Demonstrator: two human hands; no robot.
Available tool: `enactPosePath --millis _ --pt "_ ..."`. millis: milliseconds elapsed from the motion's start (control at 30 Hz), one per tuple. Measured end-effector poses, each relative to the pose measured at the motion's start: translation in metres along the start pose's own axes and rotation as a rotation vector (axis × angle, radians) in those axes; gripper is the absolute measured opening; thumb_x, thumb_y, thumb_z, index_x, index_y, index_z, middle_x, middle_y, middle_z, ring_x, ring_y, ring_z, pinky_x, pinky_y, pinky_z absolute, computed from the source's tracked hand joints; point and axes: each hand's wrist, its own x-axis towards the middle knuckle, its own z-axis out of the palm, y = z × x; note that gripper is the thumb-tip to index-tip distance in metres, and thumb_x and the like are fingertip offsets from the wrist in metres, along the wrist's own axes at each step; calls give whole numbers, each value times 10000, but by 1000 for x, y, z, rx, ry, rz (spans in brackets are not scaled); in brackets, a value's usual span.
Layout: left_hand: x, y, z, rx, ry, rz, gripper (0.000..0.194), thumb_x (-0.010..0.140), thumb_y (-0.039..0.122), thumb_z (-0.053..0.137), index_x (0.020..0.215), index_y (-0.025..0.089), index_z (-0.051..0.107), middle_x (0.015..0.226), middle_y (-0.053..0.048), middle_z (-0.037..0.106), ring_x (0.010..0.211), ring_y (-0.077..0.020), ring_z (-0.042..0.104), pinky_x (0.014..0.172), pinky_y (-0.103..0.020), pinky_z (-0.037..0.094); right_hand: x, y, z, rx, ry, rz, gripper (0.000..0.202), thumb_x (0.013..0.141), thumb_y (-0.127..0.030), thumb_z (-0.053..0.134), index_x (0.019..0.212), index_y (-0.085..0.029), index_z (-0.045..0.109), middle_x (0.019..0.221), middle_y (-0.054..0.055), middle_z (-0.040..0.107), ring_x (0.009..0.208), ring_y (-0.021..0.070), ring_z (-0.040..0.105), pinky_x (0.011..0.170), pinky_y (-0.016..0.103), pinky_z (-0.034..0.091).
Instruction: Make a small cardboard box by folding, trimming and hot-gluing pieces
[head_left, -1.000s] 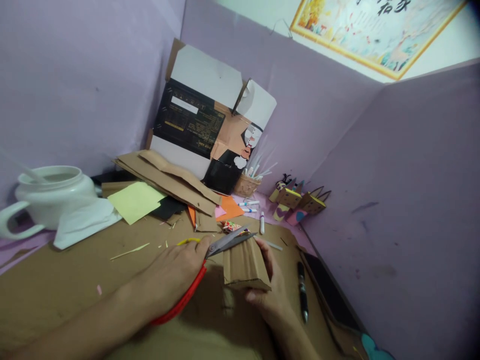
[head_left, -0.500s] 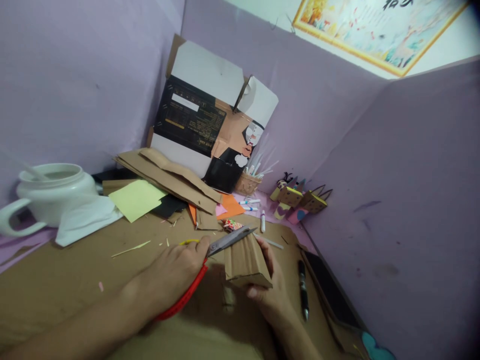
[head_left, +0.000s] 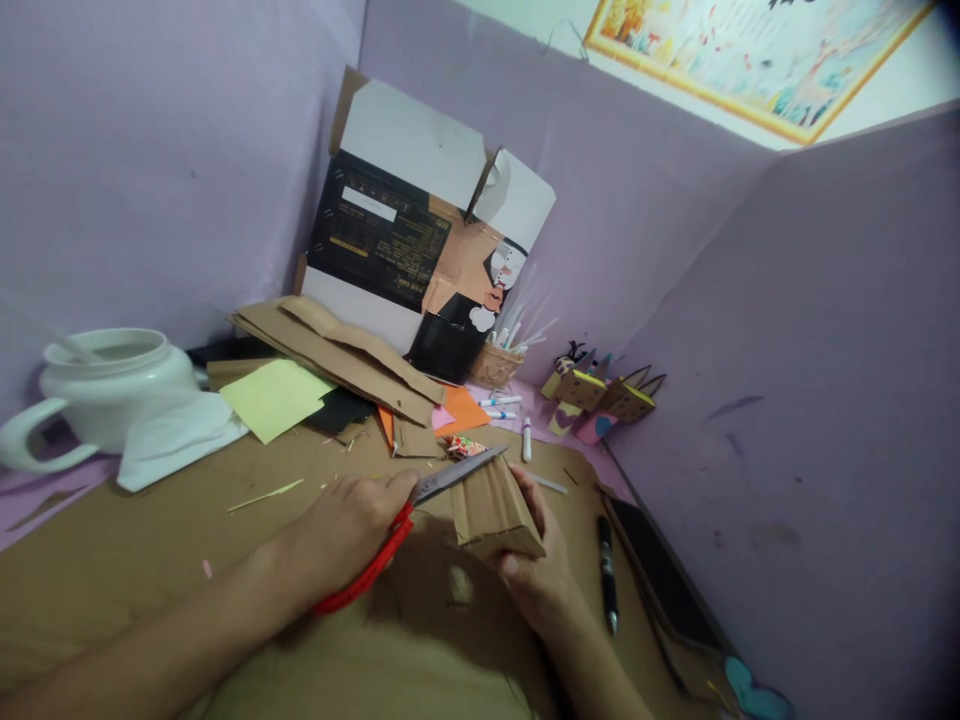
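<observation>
My left hand (head_left: 360, 520) is wrapped round the handles of red scissors (head_left: 375, 570). Their metal blades look closed and point right, lying over the far left edge of a small folded cardboard piece (head_left: 491, 505). That piece is held up by my right hand (head_left: 540, 550), its fingers behind the right side and the thumb at the near lower edge. Just beyond the blade tips lies a small colourful patterned item (head_left: 463, 447). The cardboard's shadow falls on the brown sheet (head_left: 270, 640) below.
A white pot (head_left: 112, 385) stands at the left, near yellow paper (head_left: 277, 398) and cardboard strips (head_left: 345, 355). An opened box (head_left: 390, 240) leans on the wall. Behind are a basket (head_left: 495, 366) and cardboard figures (head_left: 592, 395). A pen (head_left: 607, 575) and dark tablet-like object (head_left: 664, 570) lie right.
The scissors have tilted, with their red handles raised a little and the blades now looking closed. The cardboard piece has tipped slightly in my right hand.
</observation>
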Motion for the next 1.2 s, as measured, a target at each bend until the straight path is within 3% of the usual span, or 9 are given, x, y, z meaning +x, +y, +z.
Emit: enactPosePath --millis 233,400,600,867,1200 --pt "1 12 -2 141 -87 -49 421 841 74 318 1227 187 442 875 -95 657 755 -222 637 658 -313 486 2 1 -7 -131 0 -72 874 456 -482 864 1229 -279 510 1282 56 535 1228 330 454 1020 418 362" --pt "1 10 1 99 29 -7 384 847 86 307 1191 175 455 1111 -131 576 1011 -259 562 835 -387 465 3 3 -6 -216 -39 -150 887 449 -499 865 1227 -304 487 1266 39 555 1175 286 516 970 353 413" --pt "4 3 9 109 28 -31 417 835 50 293 1190 177 470 1034 -127 586 943 -275 581 795 -422 471 3 -2 -4 -293 -28 -129 852 468 -519 848 1207 -281 498 1217 45 586 1141 280 540 940 336 432" --pt "3 5 -6 249 -70 -17 438 847 47 269 1229 146 458 1053 -154 627 877 -311 631 702 -412 489 1 -3 -2 -307 -11 -84 870 445 -504 857 1195 -240 503 1213 84 592 1145 304 539 946 364 430" --pt "0 5 -5 299 -73 29 400 793 46 349 1142 141 522 896 -134 689 748 -271 652 624 -326 464 3 1 -8 -304 -2 -56 865 444 -433 874 1205 -252 505 1238 67 563 1205 302 480 1016 377 361"
